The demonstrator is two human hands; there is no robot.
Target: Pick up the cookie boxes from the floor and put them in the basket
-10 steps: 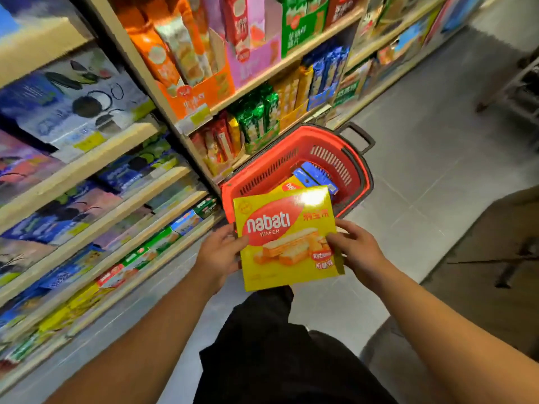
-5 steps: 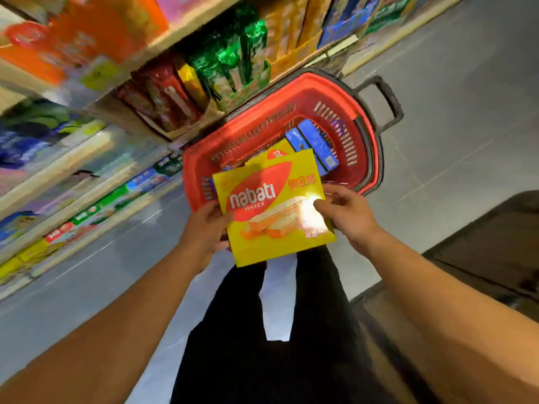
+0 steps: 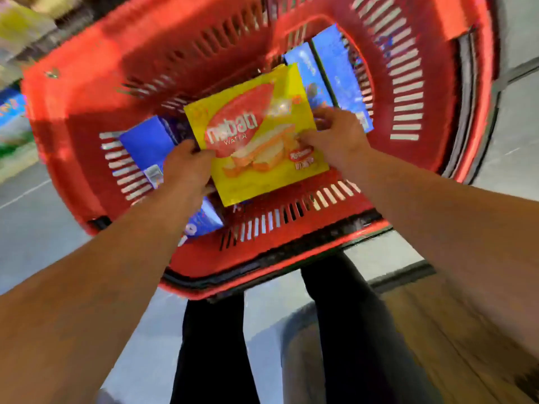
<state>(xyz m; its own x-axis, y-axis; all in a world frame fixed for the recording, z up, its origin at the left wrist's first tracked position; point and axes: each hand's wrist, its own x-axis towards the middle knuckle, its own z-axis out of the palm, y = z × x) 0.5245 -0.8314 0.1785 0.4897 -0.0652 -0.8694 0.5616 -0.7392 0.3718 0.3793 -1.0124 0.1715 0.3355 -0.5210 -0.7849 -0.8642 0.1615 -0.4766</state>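
Note:
A yellow Nabati wafer box [image 3: 256, 135] sits inside the red plastic basket [image 3: 277, 258], face up and slightly tilted. My left hand [image 3: 186, 167] grips its left edge and my right hand [image 3: 335, 138] grips its right edge. Another yellow box shows just behind its top edge. Blue cookie boxes lie in the basket: one at the left [image 3: 148, 150], two at the back right [image 3: 341, 74], and one partly hidden under my left wrist [image 3: 204, 220].
The basket stands on the grey floor [image 3: 38, 228]. Blurred store shelves [image 3: 14, 118] run along the left edge. My legs in black trousers [image 3: 213, 345] are below the basket. A brown surface [image 3: 466, 345] lies at the lower right.
Both hands carried the yellow box forward and down, from above the basket's near rim into the basket. The view has dropped and closed in on the basket.

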